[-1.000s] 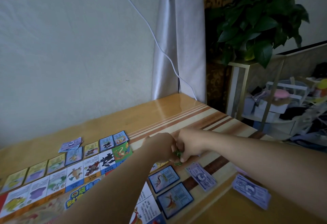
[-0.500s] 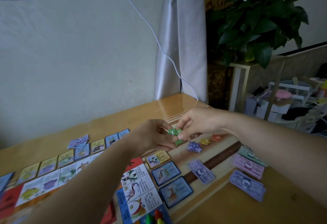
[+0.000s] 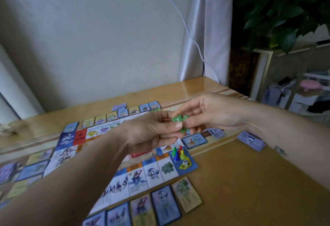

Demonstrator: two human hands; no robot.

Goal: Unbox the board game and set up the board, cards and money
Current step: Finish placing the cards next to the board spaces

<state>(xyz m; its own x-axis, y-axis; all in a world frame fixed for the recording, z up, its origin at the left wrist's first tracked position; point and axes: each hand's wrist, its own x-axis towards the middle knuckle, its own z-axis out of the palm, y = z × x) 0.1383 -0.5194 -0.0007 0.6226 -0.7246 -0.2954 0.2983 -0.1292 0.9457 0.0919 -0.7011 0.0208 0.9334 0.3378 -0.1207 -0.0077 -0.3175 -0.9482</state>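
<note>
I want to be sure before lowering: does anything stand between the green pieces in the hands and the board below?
Nothing visible does. The left hand and right hand pinch the green pieces above the board; the coloured pawns stand nearer, on its corner. The hands hide the spot directly beneath.

Both arms are bare as far up as they show, no cloth on either. The left hand (image 3: pixel 151 133) has a short, plain thumbnail (image 3: pixel 178 125). The right forearm (image 3: pixel 289 136) bears a small dark mark (image 3: pixel 280 150), too blurred to read.
</note>
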